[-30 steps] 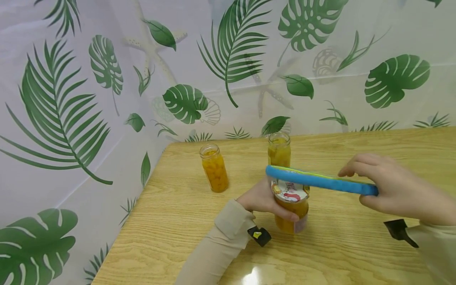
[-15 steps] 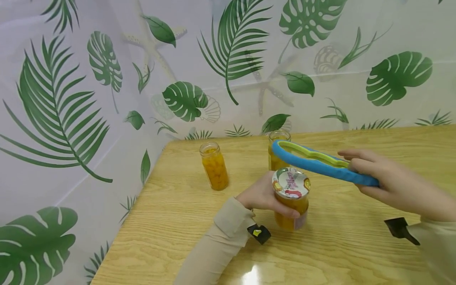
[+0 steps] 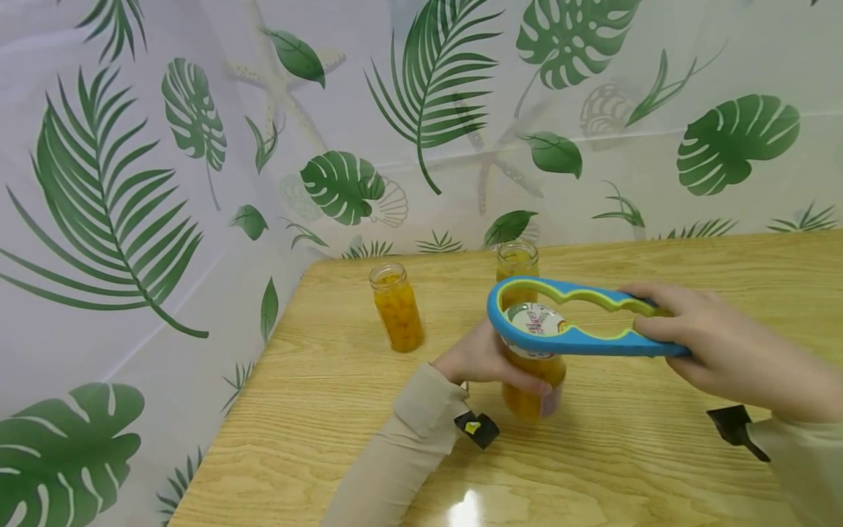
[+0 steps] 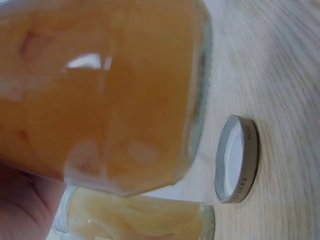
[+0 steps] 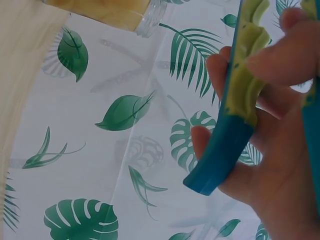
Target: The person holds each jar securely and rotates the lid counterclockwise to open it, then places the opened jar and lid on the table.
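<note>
My left hand [image 3: 481, 355] grips a glass jar [image 3: 527, 399] of orange fruit from its left side, thumb across the front. The jar's printed lid [image 3: 535, 319] is on. In my right hand [image 3: 724, 344] is a blue jar opener [image 3: 586, 342] with a scalloped yellow-green lining. Its widest loop surrounds the lid in the head view, the near arm crossing the lid's front edge. In the left wrist view the jar [image 4: 115, 95] fills the upper left. The right wrist view shows fingers and thumb curled about the opener's handle end [image 5: 217, 155].
An open jar of orange pieces [image 3: 398, 315] stands at the left. Behind the opener is another open jar [image 3: 516, 258] with yellowish fruit. A loose metal lid [image 4: 249, 160] lies on the wooden table [image 3: 316, 410]. A leaf-patterned sheet [image 3: 421, 212] hangs behind.
The opener, seen nearly edge-on over the lid before, was lifted and tilted off it, then turned flatter and lowered with its loop around the lid. The left hand keeps its grip.
</note>
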Tool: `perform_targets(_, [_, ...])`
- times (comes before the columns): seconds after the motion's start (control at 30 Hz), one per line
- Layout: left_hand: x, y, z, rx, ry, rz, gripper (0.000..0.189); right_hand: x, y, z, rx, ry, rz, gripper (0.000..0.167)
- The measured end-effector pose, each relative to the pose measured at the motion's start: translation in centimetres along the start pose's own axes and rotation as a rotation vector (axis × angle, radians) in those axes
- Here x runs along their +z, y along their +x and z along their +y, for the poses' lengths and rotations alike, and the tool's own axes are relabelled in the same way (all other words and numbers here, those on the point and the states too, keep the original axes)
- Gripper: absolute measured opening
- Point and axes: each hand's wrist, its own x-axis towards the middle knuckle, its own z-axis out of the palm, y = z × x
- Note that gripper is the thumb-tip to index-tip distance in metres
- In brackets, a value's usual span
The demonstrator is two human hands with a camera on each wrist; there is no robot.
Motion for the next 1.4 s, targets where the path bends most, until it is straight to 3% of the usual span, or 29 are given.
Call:
perform_targets(0.03, [0.0,0.0,0.1,0.001,0.001,0.0,0.065,0.0,0.0,-0.1,0.0,-0.006,0.0,0.043])
perform_targets(0.57, [-0.4,-0.3,0.6,-0.038,0.032,0.032,0.066,0.4,0.1,-0.7,0.011,-0.024,0.0,0.045])
perform_targets(0.9, [-0.5,-0.4,0.7,-0.163,0.158,0.092,0.072,0.1,-0.1,-1.1,0.095,-0.062,-0.088,0.046])
perform_targets(1.0, [-0.5,-0.4,0.7,-0.166,0.144,0.093,0.07,0.2,-0.1,-1.0,0.078,-0.066,-0.086,0.045])
perform_targets(1.07, [-0.5,-0.4,0.7,-0.17,0.136,0.093,0.068,0.3,0.0,-0.8,0.04,-0.065,-0.061,0.035])
perform_targets(1.17, [-0.6,-0.5,0.5,-0.173,0.136,0.087,0.067,0.5,0.0,-0.6,0.015,-0.037,-0.019,0.034])
perform_targets(1.4, [-0.7,-0.7,0.1,-0.18,0.126,0.075,0.067,0.2,0.2,-0.8,0.111,0.01,-0.018,0.056])
